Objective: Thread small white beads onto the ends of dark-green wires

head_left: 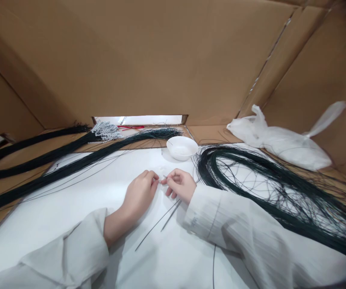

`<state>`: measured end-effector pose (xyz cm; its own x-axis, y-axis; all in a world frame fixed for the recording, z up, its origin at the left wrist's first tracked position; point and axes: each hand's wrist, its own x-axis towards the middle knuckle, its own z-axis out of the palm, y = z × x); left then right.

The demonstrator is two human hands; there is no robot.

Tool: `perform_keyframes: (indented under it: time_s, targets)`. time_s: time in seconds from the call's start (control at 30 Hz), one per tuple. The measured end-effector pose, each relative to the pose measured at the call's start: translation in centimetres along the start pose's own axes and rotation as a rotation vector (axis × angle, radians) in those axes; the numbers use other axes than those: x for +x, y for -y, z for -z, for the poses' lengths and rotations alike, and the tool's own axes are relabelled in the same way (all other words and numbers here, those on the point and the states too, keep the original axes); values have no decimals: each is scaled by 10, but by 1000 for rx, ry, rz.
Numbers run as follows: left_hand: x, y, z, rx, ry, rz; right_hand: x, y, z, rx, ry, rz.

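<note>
White tabletop (70,208), both hands pinching thin wires (161,220), long axis slanting toward lower left

Bowl (182,147) behind hands (161,188) (wires (269,180) to its right).

Brown cardboard walls (149,60) rise beyond the fingers, enclosing a white worktop (79,204). A low slot (139,119) cut in the far wall lets in bright light.
</note>
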<state>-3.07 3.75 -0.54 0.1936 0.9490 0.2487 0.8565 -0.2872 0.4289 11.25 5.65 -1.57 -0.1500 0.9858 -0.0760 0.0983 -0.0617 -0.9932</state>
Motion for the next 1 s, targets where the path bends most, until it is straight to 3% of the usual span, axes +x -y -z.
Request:
perform_keyframes:
  time_s: [1.0]
  targets:
    - [-4, 4, 8, 26, 32, -50, -2, 2, 4, 58, 38, 21]
